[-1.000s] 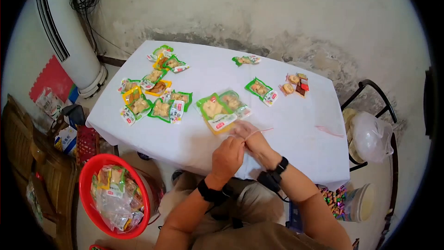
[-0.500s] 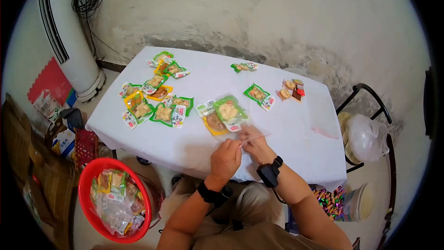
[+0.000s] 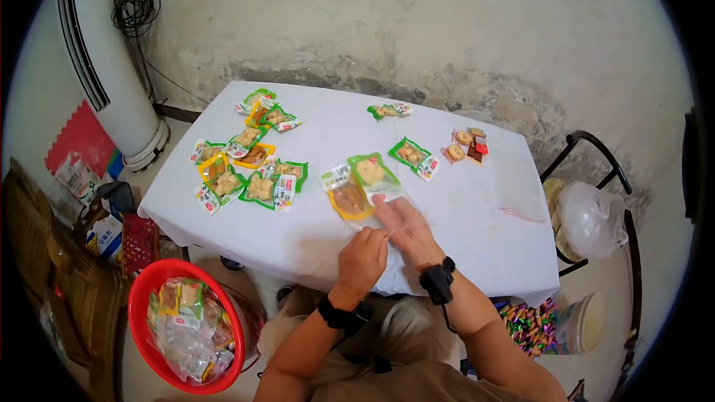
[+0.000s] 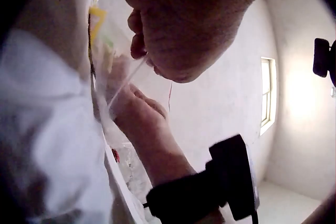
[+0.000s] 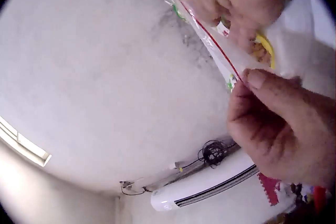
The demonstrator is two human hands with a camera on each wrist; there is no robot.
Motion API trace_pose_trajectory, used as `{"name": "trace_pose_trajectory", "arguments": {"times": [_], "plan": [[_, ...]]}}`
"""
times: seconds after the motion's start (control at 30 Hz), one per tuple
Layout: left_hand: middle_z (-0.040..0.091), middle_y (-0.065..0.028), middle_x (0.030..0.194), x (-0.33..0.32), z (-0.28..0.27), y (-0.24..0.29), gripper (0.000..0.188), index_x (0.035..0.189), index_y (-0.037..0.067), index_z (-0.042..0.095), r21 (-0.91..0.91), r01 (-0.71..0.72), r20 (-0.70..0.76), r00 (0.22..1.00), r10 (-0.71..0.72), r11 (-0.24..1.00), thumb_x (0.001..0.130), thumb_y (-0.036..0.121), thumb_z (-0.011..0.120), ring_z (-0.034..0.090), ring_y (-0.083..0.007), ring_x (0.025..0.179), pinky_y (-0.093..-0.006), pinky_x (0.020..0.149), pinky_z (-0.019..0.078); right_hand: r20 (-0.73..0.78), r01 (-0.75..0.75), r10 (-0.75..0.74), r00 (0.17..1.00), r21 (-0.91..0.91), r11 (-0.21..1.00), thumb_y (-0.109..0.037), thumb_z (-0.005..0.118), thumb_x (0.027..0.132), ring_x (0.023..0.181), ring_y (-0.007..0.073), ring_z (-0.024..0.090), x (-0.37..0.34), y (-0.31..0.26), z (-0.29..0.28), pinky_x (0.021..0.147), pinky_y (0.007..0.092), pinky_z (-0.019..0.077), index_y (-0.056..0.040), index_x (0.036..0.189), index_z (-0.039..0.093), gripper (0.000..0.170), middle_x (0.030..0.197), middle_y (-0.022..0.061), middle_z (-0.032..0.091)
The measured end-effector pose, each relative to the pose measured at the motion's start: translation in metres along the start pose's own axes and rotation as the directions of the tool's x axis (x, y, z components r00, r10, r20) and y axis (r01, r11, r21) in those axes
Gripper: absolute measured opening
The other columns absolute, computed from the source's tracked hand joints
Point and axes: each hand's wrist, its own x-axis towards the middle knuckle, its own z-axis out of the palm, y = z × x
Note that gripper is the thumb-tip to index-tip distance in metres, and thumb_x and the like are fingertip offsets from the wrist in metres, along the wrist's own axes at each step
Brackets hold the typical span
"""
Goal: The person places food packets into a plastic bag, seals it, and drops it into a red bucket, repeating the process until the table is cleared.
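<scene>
A clear zip bag point(image 5: 299, 40) with a red seal line lies at the table's front middle. Thumb and fingers of my left hand point(image 3: 363, 259) pinch the bag's mouth edge, seen close in the right wrist view. My right hand point(image 3: 408, 232) reaches in at the mouth, fingers extended toward the packets. Inside, a yellow-edged snack packet point(image 3: 348, 199) with brown food lies beside a green-edged packet point(image 3: 369, 171) with pale food. The right fingertips overlap the lower end of the green-edged packet. Plastic partly veils the right fingers in the left wrist view.
Several green- and yellow-edged packets point(image 3: 261, 187) lie on the left of the white-clothed table point(image 3: 462, 246). Another green-edged packet point(image 3: 414, 156), small wrapped snacks point(image 3: 471, 147) and an empty clear bag point(image 3: 519, 197) lie rightward. A red bucket point(image 3: 137, 327) of filled bags stands at left.
The packets inside the bag have shifted, and the yellow-edged one now shows beside the green-edged one. My right fingers have straightened further into the bag; the left hand keeps its pinch.
</scene>
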Motion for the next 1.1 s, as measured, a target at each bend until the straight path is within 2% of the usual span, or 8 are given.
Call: {"name": "trace_pose_trajectory", "arguments": {"times": [0.1, 0.17, 0.3, 0.47, 0.6, 0.77, 1.0, 1.1], "plan": [[0.055, -0.0103, 0.075, 0.000, 0.002, -0.001, 0.009, 0.085, 0.007, 0.058, 0.008, 0.005, -0.013, 1.000, -0.005, 1.000, 0.076, 0.006, 0.061, 0.057, -0.0297, 0.069, -0.0374, 0.059, 0.0460, 0.318, 0.278, -0.061, 0.946, -0.701, 0.656, -0.014, 0.048, 0.092, 0.106, 0.0227, 0.054, -0.029, -0.030, -0.006, 0.089, 0.0319, 0.0457, -0.0026, 0.121, 0.042, 0.032, 0.118, 0.0157, 0.051], [0.056, -0.0103, 0.075, 0.000, 0.005, 0.000, 0.009, 0.085, 0.007, 0.058, 0.009, 0.005, -0.024, 1.000, -0.004, 1.000, 0.076, 0.006, 0.061, 0.057, -0.0298, 0.069, -0.0374, 0.059, 0.0460, 0.110, -0.413, 0.398, 0.911, 0.228, 0.882, -0.007, 0.046, 0.091, 0.115, 0.0234, 0.049, -0.032, -0.019, -0.022, 0.100, 0.0316, 0.0372, 0.0044, 0.130, 0.035, 0.043, 0.120, 0.0135, 0.051], [0.057, -0.0107, 0.076, -0.005, 0.006, 0.002, 0.009, 0.085, 0.007, 0.059, -0.004, -0.021, 0.027, 0.999, 0.021, 1.000, 0.076, 0.006, 0.062, 0.057, -0.0296, 0.069, -0.0370, 0.059, 0.0463, 0.131, -0.463, 0.450, 0.883, 0.102, 0.880, -0.014, 0.049, 0.092, 0.111, 0.0244, 0.052, -0.060, -0.025, -0.035, 0.093, 0.0308, 0.0414, 0.0014, 0.132, 0.035, 0.045, 0.124, 0.0163, 0.049], [0.058, -0.0112, 0.077, -0.003, 0.005, 0.002, 0.010, 0.085, 0.006, 0.059, 0.006, 0.016, 0.018, 1.000, -0.016, 1.000, 0.076, 0.004, 0.062, 0.058, -0.0294, 0.069, -0.0364, 0.058, 0.0465, 0.596, 0.216, 0.410, 0.690, -0.710, 0.670, -0.014, 0.050, 0.092, 0.103, 0.0166, 0.056, -0.063, -0.110, -0.022, 0.082, 0.0309, 0.0480, 0.0010, 0.112, 0.057, 0.026, 0.115, 0.0127, 0.058], [0.056, -0.0081, 0.073, -0.005, 0.008, 0.006, 0.009, 0.082, 0.008, 0.058, -0.035, -0.091, -0.001, 0.996, 0.091, 0.995, 0.074, 0.005, 0.063, 0.057, -0.0267, 0.066, -0.0347, 0.056, 0.0465, -0.099, -0.223, 0.222, 0.970, -0.722, 0.655, -0.022, 0.056, 0.087, 0.084, 0.0203, 0.061, 0.026, -0.114, -0.066, 0.078, 0.0334, 0.0477, 0.0003, 0.104, 0.061, 0.029, 0.097, 0.0109, 0.064], [0.057, -0.0085, 0.071, -0.005, 0.007, 0.010, 0.010, 0.077, 0.006, 0.058, -0.006, -0.148, 0.033, 0.988, 0.148, 0.989, 0.071, 0.004, 0.066, 0.058, -0.0261, 0.065, -0.0338, 0.055, 0.0470, 0.231, 0.060, -0.502, 0.833, -0.941, -0.334, -0.030, 0.066, 0.074, 0.081, 0.0318, 0.060, 0.134, -0.037, -0.141, 0.074, 0.0386, 0.0477, 0.0009, 0.096, 0.060, 0.039, 0.089, 0.0181, 0.061], [0.055, -0.0082, 0.071, -0.002, 0.007, 0.012, 0.010, 0.080, 0.006, 0.057, -0.013, -0.144, 0.050, 0.988, 0.144, 0.990, 0.073, 0.003, 0.064, 0.056, -0.0261, 0.062, -0.0342, 0.053, 0.0453, -0.046, -0.058, -0.126, 0.991, -0.994, -0.094, -0.021, 0.066, 0.073, 0.076, 0.0302, 0.060, 0.138, -0.043, -0.152, 0.069, 0.0377, 0.0482, 0.0008, 0.097, 0.056, 0.035, 0.086, 0.0166, 0.060], [0.054, -0.0083, 0.070, -0.004, 0.009, 0.013, 0.009, 0.080, 0.007, 0.057, -0.036, -0.109, 0.063, 0.992, 0.111, 0.993, 0.075, 0.004, 0.063, 0.055, -0.0261, 0.060, -0.0342, 0.052, 0.0443, -0.232, -0.127, -0.097, 0.968, -0.785, 0.606, -0.008, 0.061, 0.078, 0.072, 0.0141, 0.057, 0.102, -0.071, -0.137, 0.063, 0.0275, 0.0471, -0.0012, 0.095, 0.054, 0.019, 0.083, 0.0056, 0.057]]}}
